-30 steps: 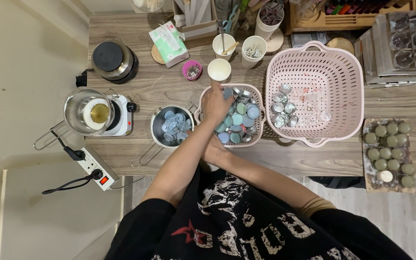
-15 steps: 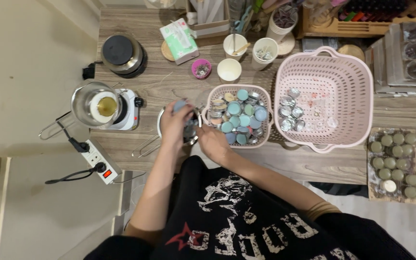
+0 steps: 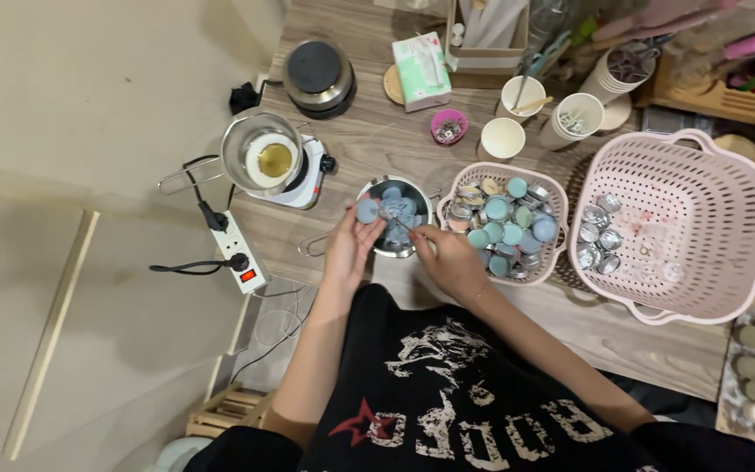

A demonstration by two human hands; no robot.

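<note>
Blue disc (image 3: 367,210) is pinched in left hand (image 3: 349,247) fingers over steel pot (image 3: 395,216) w/ discs; right hand (image 3: 449,259) fingers clamped on thin tool (image 3: 394,218), for prying.

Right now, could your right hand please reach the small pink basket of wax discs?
Probably yes: the right hand is right beside the small pink basket, whose open top has nothing over it.

A single head-worn camera looks almost straight down from above the person's own chest and forearms onto a wooden table (image 3: 377,149). It sits high enough to take in the whole tabletop — from the bare floor (image 3: 89,218) at the left edge to a large pink basket (image 3: 701,262) at the right. The view is slightly tilted, and no second view overlaps it.
</note>
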